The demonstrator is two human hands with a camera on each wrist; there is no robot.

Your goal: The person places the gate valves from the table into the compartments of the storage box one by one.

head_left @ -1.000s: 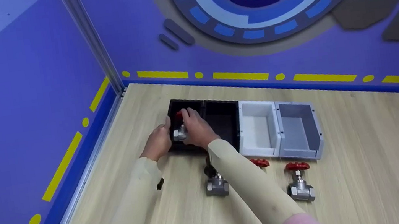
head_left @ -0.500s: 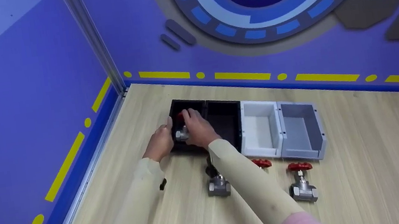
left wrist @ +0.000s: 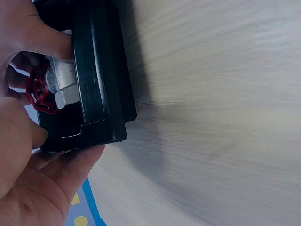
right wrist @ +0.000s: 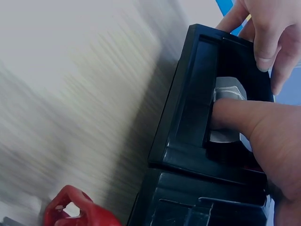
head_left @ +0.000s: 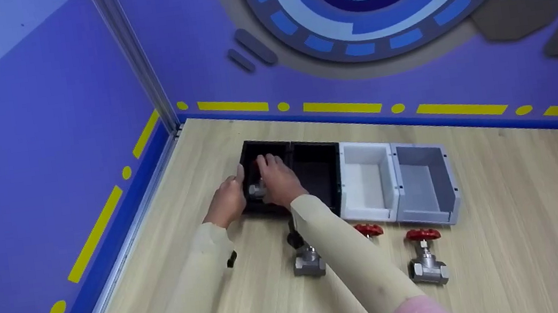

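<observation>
A metal valve (head_left: 256, 190) with a red handwheel (left wrist: 41, 92) is inside the leftmost black bin (head_left: 265, 141). My right hand (head_left: 280, 180) reaches into that bin and holds the valve, with the thumb against its metal body in the right wrist view. My left hand (head_left: 227, 202) grips the bin's outer left side, thumb up at the rim and fingers along the outside wall. Much of the handwheel is hidden behind the right hand in the head view. In the left wrist view the valve body lies close behind the bin's low front wall (left wrist: 91, 61).
A second black bin (head_left: 313, 168), a white bin (head_left: 366, 182) and a grey bin (head_left: 422, 180) continue the row rightward. In front stand a valve with a dark handle (head_left: 309, 263), a red handwheel (head_left: 369, 229) partly behind my right sleeve, and another red-wheeled valve (head_left: 426, 261).
The valve has sunk slightly deeper into the leftmost bin with my right hand, and less of its red handwheel shows. My left hand keeps its grip on the bin.
</observation>
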